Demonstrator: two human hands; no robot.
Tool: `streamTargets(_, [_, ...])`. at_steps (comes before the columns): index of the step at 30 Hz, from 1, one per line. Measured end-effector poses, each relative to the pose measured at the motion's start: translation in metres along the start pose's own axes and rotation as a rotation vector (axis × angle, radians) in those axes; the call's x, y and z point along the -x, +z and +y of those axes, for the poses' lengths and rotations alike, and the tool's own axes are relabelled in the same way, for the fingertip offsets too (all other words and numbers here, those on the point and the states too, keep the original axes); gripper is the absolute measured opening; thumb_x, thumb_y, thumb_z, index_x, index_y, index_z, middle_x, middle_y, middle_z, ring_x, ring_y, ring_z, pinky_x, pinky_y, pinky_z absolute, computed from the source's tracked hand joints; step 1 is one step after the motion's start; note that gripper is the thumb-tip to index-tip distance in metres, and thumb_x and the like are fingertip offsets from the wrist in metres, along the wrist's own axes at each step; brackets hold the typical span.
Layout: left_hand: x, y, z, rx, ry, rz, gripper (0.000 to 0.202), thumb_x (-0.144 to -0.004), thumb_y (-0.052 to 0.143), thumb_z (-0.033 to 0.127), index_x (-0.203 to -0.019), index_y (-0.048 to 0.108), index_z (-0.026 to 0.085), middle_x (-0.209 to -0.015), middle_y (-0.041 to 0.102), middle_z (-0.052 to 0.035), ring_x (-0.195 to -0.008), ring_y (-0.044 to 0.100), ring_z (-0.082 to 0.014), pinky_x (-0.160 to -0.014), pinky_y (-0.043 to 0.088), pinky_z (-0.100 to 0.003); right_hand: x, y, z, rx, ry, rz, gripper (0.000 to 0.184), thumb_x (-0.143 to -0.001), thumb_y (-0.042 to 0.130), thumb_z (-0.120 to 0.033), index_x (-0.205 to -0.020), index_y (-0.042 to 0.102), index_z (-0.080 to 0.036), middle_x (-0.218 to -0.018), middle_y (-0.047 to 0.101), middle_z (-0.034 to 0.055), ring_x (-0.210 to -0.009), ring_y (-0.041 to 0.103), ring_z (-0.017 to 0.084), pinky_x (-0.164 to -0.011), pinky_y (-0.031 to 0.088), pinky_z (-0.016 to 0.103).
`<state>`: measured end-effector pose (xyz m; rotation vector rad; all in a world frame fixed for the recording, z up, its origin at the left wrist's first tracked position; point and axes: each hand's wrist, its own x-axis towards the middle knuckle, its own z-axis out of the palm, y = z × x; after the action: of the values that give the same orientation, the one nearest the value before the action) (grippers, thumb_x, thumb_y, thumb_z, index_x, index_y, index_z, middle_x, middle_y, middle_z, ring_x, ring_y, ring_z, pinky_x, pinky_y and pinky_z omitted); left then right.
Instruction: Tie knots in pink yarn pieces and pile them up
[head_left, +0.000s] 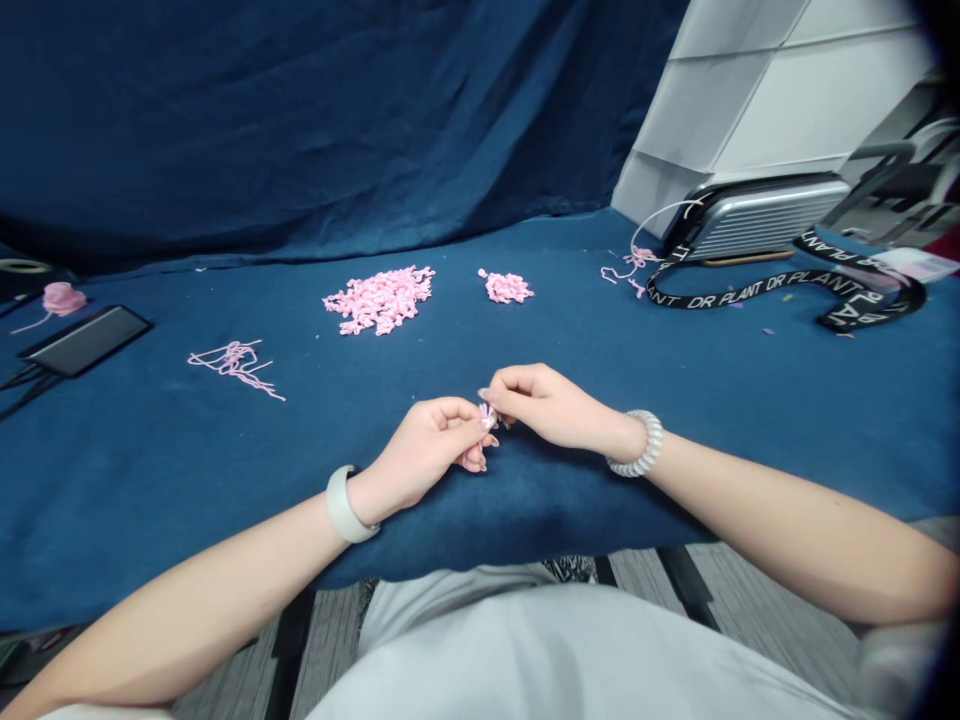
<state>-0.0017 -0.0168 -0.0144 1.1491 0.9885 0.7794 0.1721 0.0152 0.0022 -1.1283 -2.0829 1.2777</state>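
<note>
My left hand (424, 445) and my right hand (544, 402) meet at the fingertips over the navy cloth (187, 470). Both pinch a small knotted piece of pink cord (488, 414), which my fingers partly hide. A larger heap of pink knotted cord pieces (379, 300) lies ahead of my left hand, and a smaller heap (505, 287) lies ahead of my right. Further left is a loose tangle of thin pink cord (236, 365).
A pink cord rosette (64, 298) and a black phone (86, 340) lie at the far left. At the back right are a black printed lanyard (787, 290), pink cord scraps (631, 265), a ribbed silver case (765, 218) and white drawers (765, 100).
</note>
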Motion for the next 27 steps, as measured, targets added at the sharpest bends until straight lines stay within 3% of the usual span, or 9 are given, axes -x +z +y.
streamTargets(9, [-0.0008, -0.0004, 0.0017, 0.025, -0.045, 0.001, 0.021, -0.073, 0.068, 0.030, -0.075, 0.062, 0.010, -0.065, 0.062, -0.0030, -0.048, 0.051, -0.0053, -0.051, 0.046, -0.019, -0.0004, 0.0025, 0.0027, 0.035, -0.021, 0.071, 0.049, -0.083, 0.037, -0.053, -0.072, 0.052, -0.007, -0.067, 0.054, 0.0007, -0.057, 0.039, -0.004, -0.058, 0.031, 0.009])
streamTargets(19, [0.0002, -0.0004, 0.0002, -0.095, 0.007, -0.019, 0.024, -0.077, 0.063, 0.033, -0.071, 0.059, 0.011, -0.052, 0.057, -0.0006, -0.044, 0.051, -0.0066, -0.048, 0.043, -0.019, -0.0010, -0.0038, 0.0028, -0.074, 0.057, -0.128, 0.065, -0.080, 0.026, -0.067, -0.070, 0.051, -0.007, -0.063, 0.050, 0.0016, -0.056, 0.042, -0.002, -0.059, 0.037, 0.010])
streamTargets(22, [0.0006, 0.0003, 0.0024, -0.177, 0.030, -0.016, 0.024, -0.078, 0.061, 0.034, -0.071, 0.059, 0.011, -0.050, 0.056, -0.0004, -0.044, 0.051, -0.0072, -0.049, 0.044, -0.019, 0.0003, -0.0031, 0.0017, -0.023, 0.029, -0.193, 0.067, -0.080, 0.024, -0.066, -0.069, 0.053, -0.007, -0.063, 0.050, 0.0013, -0.055, 0.039, -0.003, -0.056, 0.034, 0.010])
streamTargets(27, [0.0027, 0.0046, 0.0075, -0.298, 0.006, 0.008, 0.016, -0.077, 0.059, 0.025, -0.068, 0.058, 0.011, -0.050, 0.057, -0.0003, -0.045, 0.053, -0.0081, -0.049, 0.044, -0.019, 0.0021, 0.0001, 0.0022, 0.201, -0.010, -0.137, 0.061, -0.079, 0.036, -0.063, -0.067, 0.056, -0.006, -0.059, 0.048, -0.0006, -0.051, 0.031, -0.004, -0.050, 0.022, 0.010])
